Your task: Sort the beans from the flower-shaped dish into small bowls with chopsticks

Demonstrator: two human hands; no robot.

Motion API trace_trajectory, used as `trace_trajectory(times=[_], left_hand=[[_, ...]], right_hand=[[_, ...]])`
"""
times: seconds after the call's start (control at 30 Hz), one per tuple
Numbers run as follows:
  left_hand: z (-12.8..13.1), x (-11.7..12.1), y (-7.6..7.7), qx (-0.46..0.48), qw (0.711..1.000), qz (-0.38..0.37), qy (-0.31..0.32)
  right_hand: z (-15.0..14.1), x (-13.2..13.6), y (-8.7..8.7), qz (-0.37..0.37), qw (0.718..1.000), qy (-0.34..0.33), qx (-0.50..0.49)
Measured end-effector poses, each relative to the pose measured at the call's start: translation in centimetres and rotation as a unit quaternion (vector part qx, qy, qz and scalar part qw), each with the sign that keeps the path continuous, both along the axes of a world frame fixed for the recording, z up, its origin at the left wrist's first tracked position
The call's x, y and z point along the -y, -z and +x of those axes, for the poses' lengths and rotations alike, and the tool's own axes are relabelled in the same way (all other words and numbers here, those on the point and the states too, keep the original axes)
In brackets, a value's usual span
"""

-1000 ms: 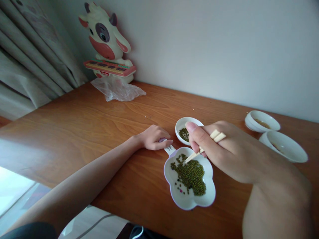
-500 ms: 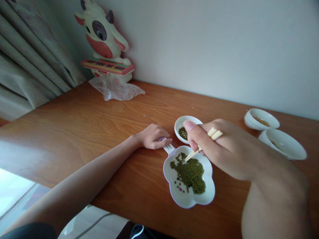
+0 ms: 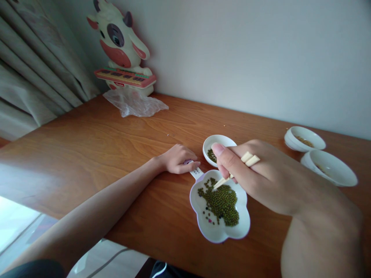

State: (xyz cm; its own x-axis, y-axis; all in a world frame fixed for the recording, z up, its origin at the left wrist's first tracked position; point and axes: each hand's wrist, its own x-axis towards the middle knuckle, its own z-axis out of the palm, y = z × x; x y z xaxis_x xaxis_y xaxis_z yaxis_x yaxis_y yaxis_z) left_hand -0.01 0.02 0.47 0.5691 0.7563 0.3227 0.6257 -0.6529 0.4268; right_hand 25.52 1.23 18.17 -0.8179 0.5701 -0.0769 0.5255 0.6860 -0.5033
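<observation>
My left hand (image 3: 180, 159) is closed around the handle of a white flower-shaped dish (image 3: 242, 227) with a lilac rim. Green mung beans (image 3: 226, 204) are heaped in the dish, with a few dark bits and a small pink piece at its lower left. My right hand (image 3: 249, 170) grips a pair of light wooden chopsticks (image 3: 222, 182), whose tips touch the beans near the dish's upper middle. Behind the dish stands a small white bowl (image 3: 223, 139) holding more green beans, partly covered by my right thumb. Whether a bean is between the tips I cannot tell.
Two white bowls (image 3: 311, 133) (image 3: 342, 166) with a little yellowish content stand at the right, partly beyond my right wrist. A cow-shaped toy keyboard (image 3: 124, 77) leans at the back left, a crumpled clear plastic bag (image 3: 137, 104) before it. A wall borders the wooden table (image 3: 116, 143).
My right hand and the chopstick tips have shifted very slightly left and down over the beans. My left hand and the dish have stayed put.
</observation>
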Motion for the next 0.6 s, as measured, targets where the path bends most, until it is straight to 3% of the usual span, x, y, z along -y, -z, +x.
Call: trace_trajectory(times=[0.6], left_hand=[[-0.04,-0.16,0.25,0.008,1.0,0.004,0.01]], right_hand=[[-0.08,0.22,-0.43,0.012,1.0,-0.014,-0.017]])
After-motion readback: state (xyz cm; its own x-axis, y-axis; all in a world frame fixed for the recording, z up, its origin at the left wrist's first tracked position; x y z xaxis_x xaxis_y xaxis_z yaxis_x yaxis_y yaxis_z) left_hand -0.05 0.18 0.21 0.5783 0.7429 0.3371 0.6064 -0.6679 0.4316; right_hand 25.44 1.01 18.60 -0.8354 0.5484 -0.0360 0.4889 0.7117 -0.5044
